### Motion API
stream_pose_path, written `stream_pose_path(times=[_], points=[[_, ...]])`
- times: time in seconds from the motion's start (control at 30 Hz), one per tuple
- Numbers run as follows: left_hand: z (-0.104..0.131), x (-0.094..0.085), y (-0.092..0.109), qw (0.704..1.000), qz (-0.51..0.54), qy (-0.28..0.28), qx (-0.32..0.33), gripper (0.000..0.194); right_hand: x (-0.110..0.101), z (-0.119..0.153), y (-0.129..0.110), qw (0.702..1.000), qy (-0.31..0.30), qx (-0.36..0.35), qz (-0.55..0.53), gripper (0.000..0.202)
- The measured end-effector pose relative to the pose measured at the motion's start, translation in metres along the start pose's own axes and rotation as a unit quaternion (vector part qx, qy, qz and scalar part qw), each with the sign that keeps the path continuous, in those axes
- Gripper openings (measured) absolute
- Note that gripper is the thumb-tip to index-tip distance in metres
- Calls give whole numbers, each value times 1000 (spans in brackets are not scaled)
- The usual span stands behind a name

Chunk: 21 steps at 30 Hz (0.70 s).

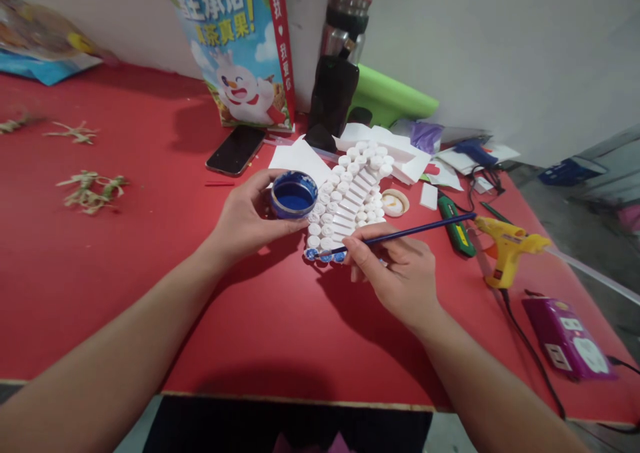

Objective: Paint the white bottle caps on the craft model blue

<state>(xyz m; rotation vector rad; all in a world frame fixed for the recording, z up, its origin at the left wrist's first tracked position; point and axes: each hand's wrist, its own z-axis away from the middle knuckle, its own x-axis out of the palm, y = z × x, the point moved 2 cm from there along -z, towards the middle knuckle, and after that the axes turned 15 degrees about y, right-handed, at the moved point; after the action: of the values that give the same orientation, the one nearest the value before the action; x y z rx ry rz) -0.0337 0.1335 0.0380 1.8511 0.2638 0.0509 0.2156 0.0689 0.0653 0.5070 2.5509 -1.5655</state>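
My left hand (245, 218) holds a small round pot of blue paint (293, 195) just above the red table (150, 253). My right hand (395, 273) grips a thin blue paintbrush (415, 230), its tip touching the near edge of a white paper-roll model (347, 196). That model is made of many small white rolled tubes and flat strips. A few rolls at its near edge (325, 256) are painted blue.
A black phone (236, 150) lies behind the pot, next to a printed paper bag (240, 46) and a dark bottle (334, 93). On the right lie a yellow glue gun (507, 250), a green cutter (456, 223), a purple power strip (567, 336), a tape roll (395, 202) and paper scraps. Dried plant bits (90, 190) lie left.
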Motion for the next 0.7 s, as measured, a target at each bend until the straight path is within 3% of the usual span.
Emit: stream_pose_path(times=[0.7], points=[[1,0,0,1000,14,-2,-6,78,4,3,-1,999,-6,-38,-16,16]])
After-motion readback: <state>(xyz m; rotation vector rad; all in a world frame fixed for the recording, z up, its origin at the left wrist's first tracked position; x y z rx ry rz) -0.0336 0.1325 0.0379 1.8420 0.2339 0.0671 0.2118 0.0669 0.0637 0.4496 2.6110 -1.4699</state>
